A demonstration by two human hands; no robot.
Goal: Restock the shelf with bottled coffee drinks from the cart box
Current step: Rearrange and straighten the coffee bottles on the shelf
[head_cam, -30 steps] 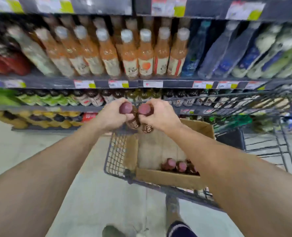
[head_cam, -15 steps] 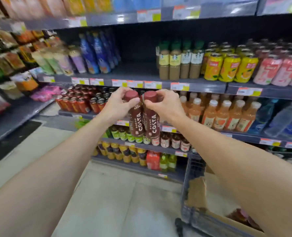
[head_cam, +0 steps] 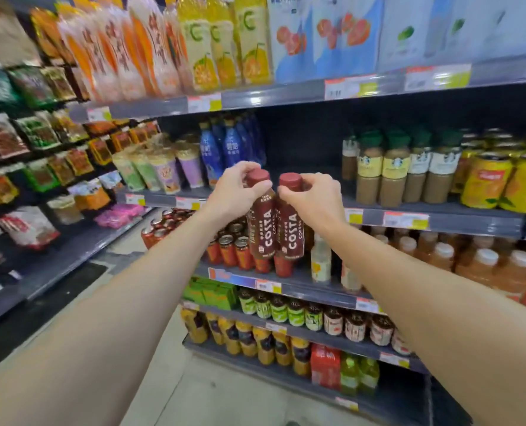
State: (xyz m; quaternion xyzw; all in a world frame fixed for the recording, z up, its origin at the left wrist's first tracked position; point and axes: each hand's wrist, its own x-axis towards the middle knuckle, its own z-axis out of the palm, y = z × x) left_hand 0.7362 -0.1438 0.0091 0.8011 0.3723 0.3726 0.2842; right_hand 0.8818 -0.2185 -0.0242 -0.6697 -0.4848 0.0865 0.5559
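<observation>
On the far left, angled shelves carry snack packets (head_cam: 37,133) in green, orange and red wrappers. Moving right, pastel cups (head_cam: 163,170) and blue bottles (head_cam: 224,146) stand on the middle shelf (head_cam: 440,218), whose centre stretch shows only dark back panel. In front of that gap the left hand (head_cam: 234,195) has its grip pinching the neck of the left coffee bottle (head_cam: 261,229) just under its maroon cap, thumb and fingers curled round it. The right coffee bottle (head_cam: 290,232) hangs touching it side by side, both upright with brown COSTA labels facing the camera; the right hand (head_cam: 315,198) has its grip pinching that bottle at the cap in the same way. Both bottles are held in the air, near the shelf edge and in front of red cans (head_cam: 234,250) on the shelf below. Further right on the middle shelf stand green-capped coffee bottles (head_cam: 394,170), then yellow cans (head_cam: 486,179) at the far right.
</observation>
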